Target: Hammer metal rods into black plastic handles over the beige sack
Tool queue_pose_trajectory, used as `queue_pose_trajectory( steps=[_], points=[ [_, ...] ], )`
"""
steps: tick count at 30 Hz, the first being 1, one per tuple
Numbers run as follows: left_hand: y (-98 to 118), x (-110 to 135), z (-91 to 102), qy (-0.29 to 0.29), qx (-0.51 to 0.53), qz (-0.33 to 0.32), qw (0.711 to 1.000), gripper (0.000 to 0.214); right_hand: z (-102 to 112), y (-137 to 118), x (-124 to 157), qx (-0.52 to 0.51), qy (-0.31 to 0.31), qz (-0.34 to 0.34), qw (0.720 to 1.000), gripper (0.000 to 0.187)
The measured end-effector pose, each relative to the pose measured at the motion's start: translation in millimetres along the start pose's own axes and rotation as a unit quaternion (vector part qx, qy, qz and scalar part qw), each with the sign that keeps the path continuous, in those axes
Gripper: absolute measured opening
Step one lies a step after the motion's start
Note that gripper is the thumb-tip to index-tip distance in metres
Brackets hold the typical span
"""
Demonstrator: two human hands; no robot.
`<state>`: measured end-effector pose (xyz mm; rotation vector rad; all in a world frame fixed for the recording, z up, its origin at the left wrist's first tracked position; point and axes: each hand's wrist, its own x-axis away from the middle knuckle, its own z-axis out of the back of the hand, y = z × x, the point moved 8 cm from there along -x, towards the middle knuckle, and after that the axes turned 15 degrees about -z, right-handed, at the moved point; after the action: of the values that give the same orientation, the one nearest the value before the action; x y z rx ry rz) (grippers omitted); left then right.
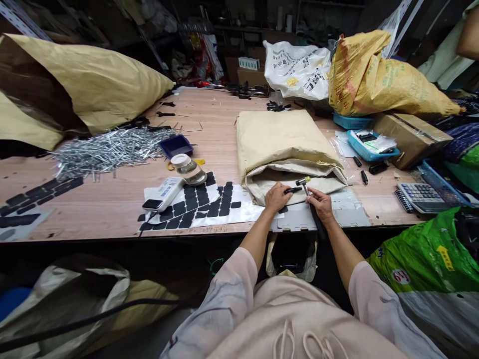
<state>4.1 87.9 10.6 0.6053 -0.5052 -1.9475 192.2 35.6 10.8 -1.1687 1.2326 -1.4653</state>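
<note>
My left hand [277, 197] is closed on a small black part [294, 190], which points to the right out of its fingers. In my right hand [321, 203] is a small hammer, its head [302, 182] tipped yellow at one end and raised just above and right of the black part. The hammer's black handle [317, 222] runs down below the fingers. Both hands are over the front edge of a folded beige sack [279, 134], whose mouth gapes towards me. A grey board [348, 209] lies beneath them on the table.
Left on the table [213, 112] are a heap of metal rods [112, 149], a blue tray [175, 146], a jar [189, 169], a white device [164, 193] and black stickers [187, 204]. A calculator [421, 196], cardboard box [415, 134] and yellow sack [389, 80] stand right.
</note>
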Motion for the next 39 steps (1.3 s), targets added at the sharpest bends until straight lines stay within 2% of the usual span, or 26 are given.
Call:
queue_pose_trajectory(
  steps=[4,6,8,10,12,15,17,19,20,23,25,27,30,33,37,39],
  points=[
    [6.8,5.7,8.1,0.021,0.022,-0.013,0.999,0.028,11.3,-0.7,-2.7,-0.065,0.032,-0.03,0.997,0.053],
    [21.7,23.4,14.5,0.037,0.041,-0.052,0.997,0.029,11.2,-1.4,-3.3,-0.081,0.03,-0.034,0.996,0.053],
    [44.4,54.3,16.4,0.039,0.054,-0.12,0.991,0.03,9.6,-1.7,-3.6,-0.092,0.023,-0.037,0.995,0.053],
    [67.5,94.0,6.7,-0.001,0.064,-0.188,0.98,0.031,8.9,-2.0,-3.3,-0.099,0.022,-0.036,0.994,0.053],
    [81.4,133.0,-12.4,-0.065,0.063,-0.217,0.972,0.032,8.8,-2.9,-2.4,-0.101,0.025,-0.031,0.994,0.052],
    [79.8,169.2,-42.2,-0.153,0.039,-0.171,0.972,0.035,8.1,-3.3,-0.9,-0.099,0.023,-0.025,0.994,0.051],
    [75.8,173.0,-53.5,-0.202,0.041,-0.133,0.969,0.042,7.8,-2.5,-0.1,-0.095,0.022,-0.023,0.995,0.05],
    [78.0,157.8,-51.5,-0.222,0.072,-0.122,0.965,0.04,7.9,-1.4,0.3,-0.086,0.025,-0.022,0.996,0.051],
    [80.0,142.6,-44.4,-0.21,0.09,-0.123,0.966,0.035,7.9,-0.8,0.3,-0.082,0.027,-0.022,0.996,0.051],
    [74.5,76.3,-8.6,-0.106,0.092,-0.101,0.985,0.028,8.0,0.7,-0.4,-0.081,0.031,-0.026,0.996,0.052],
    [57.1,29.7,14.3,-0.023,0.024,-0.052,0.998,0.029,8.1,1.0,-1.1,-0.088,0.034,-0.029,0.995,0.053],
    [37.9,-9.1,24.1,0.013,-0.061,-0.012,0.998,0.028,7.3,1.0,-1.8,-0.094,0.031,-0.031,0.995,0.052],
    [15.1,-50.9,22.2,0.033,-0.159,0.011,0.987,0.028,5.2,1.4,-3.3,-0.101,0.02,-0.031,0.994,0.05],
    [0.7,-78.3,9.7,0.026,-0.18,0.009,0.983,0.029,3.2,3.3,-5.3,-0.11,0.01,-0.032,0.993,0.05],
    [-15.4,-96.5,-10.0,-0.045,-0.168,0.049,0.983,0.027,2.4,6.1,-7.3,-0.116,0.009,-0.042,0.992,0.05],
    [-15.9,-96.0,-12.3,-0.051,-0.174,0.05,0.982,0.028,2.4,6.6,-7.5,-0.12,0.01,-0.045,0.992,0.05]
  ],
)
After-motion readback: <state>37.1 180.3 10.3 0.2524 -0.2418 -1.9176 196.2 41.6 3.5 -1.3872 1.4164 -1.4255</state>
